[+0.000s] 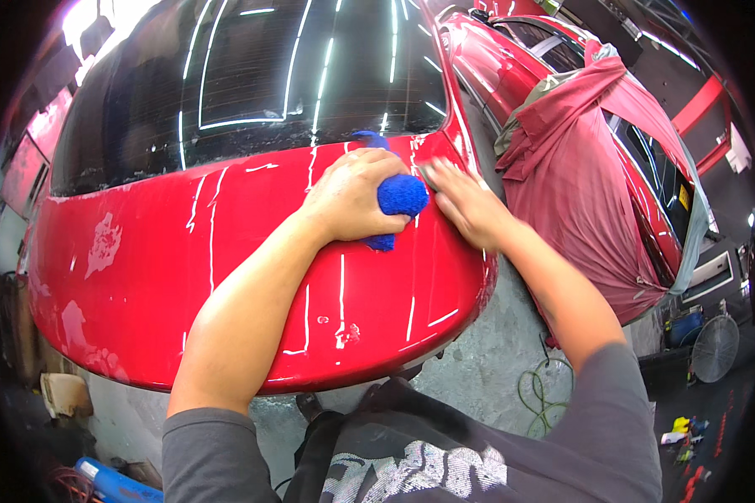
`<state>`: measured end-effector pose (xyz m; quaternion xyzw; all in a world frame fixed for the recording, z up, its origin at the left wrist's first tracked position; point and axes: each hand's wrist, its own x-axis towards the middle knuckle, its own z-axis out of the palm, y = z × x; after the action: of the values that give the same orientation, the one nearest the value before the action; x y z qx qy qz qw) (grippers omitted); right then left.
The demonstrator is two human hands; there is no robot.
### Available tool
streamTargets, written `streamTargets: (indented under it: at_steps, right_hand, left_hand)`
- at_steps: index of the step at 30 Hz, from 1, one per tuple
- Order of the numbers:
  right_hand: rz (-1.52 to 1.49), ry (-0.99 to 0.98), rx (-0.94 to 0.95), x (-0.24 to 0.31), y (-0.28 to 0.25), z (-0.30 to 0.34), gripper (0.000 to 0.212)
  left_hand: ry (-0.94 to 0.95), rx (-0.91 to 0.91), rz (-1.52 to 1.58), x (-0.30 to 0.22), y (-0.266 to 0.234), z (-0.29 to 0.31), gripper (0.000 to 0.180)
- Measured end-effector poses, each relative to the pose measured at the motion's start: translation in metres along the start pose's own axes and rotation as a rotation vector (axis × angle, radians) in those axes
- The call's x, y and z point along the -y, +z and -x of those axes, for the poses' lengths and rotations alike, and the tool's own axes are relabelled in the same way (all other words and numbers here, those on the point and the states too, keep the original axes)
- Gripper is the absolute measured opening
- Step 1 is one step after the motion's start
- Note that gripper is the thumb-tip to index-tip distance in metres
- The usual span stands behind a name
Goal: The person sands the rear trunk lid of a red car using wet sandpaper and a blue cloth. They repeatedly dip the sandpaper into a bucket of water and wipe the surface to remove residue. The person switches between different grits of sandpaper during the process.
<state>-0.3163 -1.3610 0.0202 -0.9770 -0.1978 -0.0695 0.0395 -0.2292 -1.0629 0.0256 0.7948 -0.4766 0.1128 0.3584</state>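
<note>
Nearest is the person's dark shirt (pixel 445 461) with a pale print across the chest, and from its short sleeves both bare forearms reach forward over the red boot lid (pixel 159 260) of a car. The left hand (pixel 354 193) is curled firmly around a bunched blue cloth (pixel 403 195). The cloth lies within its grip: a thick fold bulges out on the right side, between thumb and fingers, one end shows beyond the knuckles toward the window and another hangs below the thumb onto the red paint. The right hand (pixel 468 201) is just to the right of the cloth, near the lid's right edge, its fingers extended and held close together. A small greyish shape shows at its fingertips; I cannot tell what it is or whether the hand grips it.

Pale blotches mark the left part of the lid, and bright streaks of light reflect across it. Below and to the right, a green hose (pixel 545 398) lies coiled on the grey floor (pixel 512 323). Beyond the hands, the dark rear window (pixel 252 92) mirrors the lamps in long white lines. Farther to the right, well apart from the hands, stands another red car (pixel 486 63), and a dusky red cover (pixel 566 193) drapes over a vehicle there.
</note>
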Motion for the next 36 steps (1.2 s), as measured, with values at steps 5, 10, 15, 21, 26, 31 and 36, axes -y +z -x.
streamTargets:
  at_steps: [5,10,15,21,26,31,36]
  right_hand:
    - [-0.673,0.148,-0.216,-0.05,-0.016,-0.094,0.059]
    - [-1.957,0.224,-0.381,-0.014,-0.037,-0.027,0.05]
    - [-2.125,0.198,-0.55,0.014,-0.041,0.023,0.044]
    - [-1.739,0.368,-0.745,0.028,-0.045,0.044,0.029]
    - [-1.504,0.625,-0.781,0.009,-0.033,0.09,0.034]
    - [-1.545,0.667,-0.785,0.022,-0.03,0.091,0.046]
    - [-1.449,0.592,-0.934,0.022,-0.029,0.077,0.023]
  left_hand:
    - [0.041,0.014,0.028,-0.004,-0.002,-0.004,0.067]
    - [-0.026,0.033,0.01,-0.006,-0.011,0.002,0.068]
    - [-0.05,0.031,0.024,-0.014,-0.005,0.001,0.068]
    - [-0.003,-0.006,0.019,-0.014,-0.007,0.003,0.062]
    - [0.017,-0.008,0.017,-0.011,-0.002,0.002,0.063]
    - [0.026,-0.003,0.011,-0.009,-0.005,0.004,0.063]
    - [0.056,-0.031,0.03,-0.008,0.001,0.003,0.062]
